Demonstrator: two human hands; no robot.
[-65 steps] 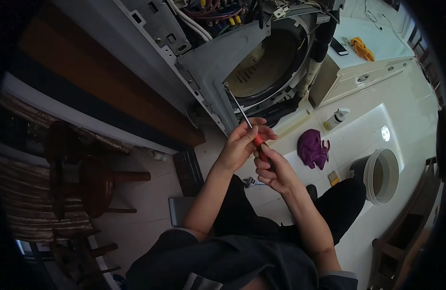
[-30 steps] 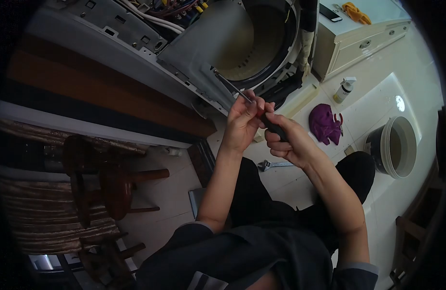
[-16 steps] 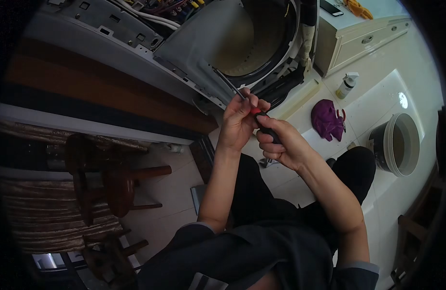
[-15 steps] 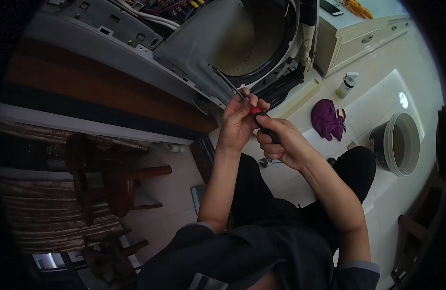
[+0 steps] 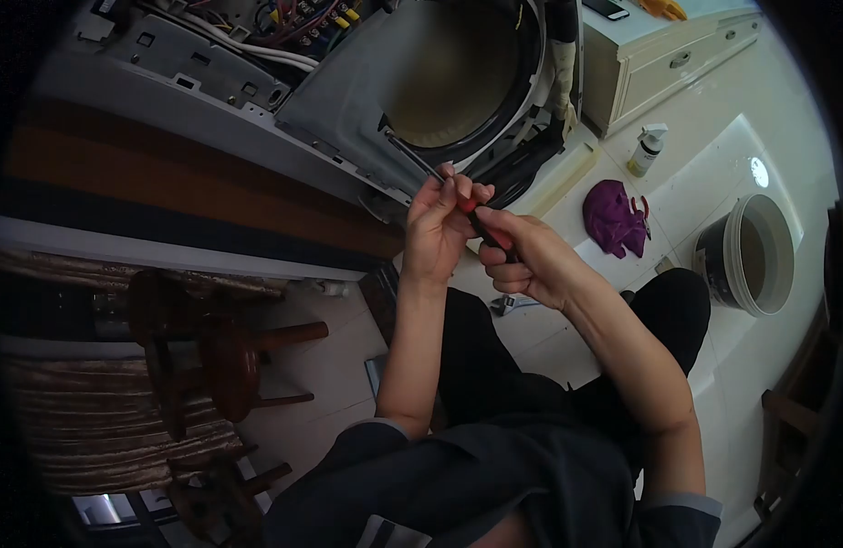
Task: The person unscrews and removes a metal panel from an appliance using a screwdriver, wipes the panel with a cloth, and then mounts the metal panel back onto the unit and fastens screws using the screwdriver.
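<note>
A long-shafted screwdriver [image 5: 492,235] with a red and black handle is held in both hands. My right hand [image 5: 535,260] is closed around the handle. My left hand [image 5: 437,222] pinches the shaft near the front of the handle, its fingers curled. The shaft points up and left, its tip close to the grey metal panel [image 5: 348,96] of an opened appliance. Whether the tip touches a screw is too small to make out. Beside the panel is a round drum opening [image 5: 458,73] with a dark rim.
Coloured wiring [image 5: 316,23] lies exposed at the top. To the right on the tiled floor are a spray bottle [image 5: 647,151], a purple cloth [image 5: 613,219] and a bucket [image 5: 745,256]. Wooden stools [image 5: 230,365] stand at left. A white cabinet [image 5: 659,68] is at upper right.
The view has shifted slightly. The screwdriver handle looks turned, with more red showing by my right hand. Both hands keep their hold.
</note>
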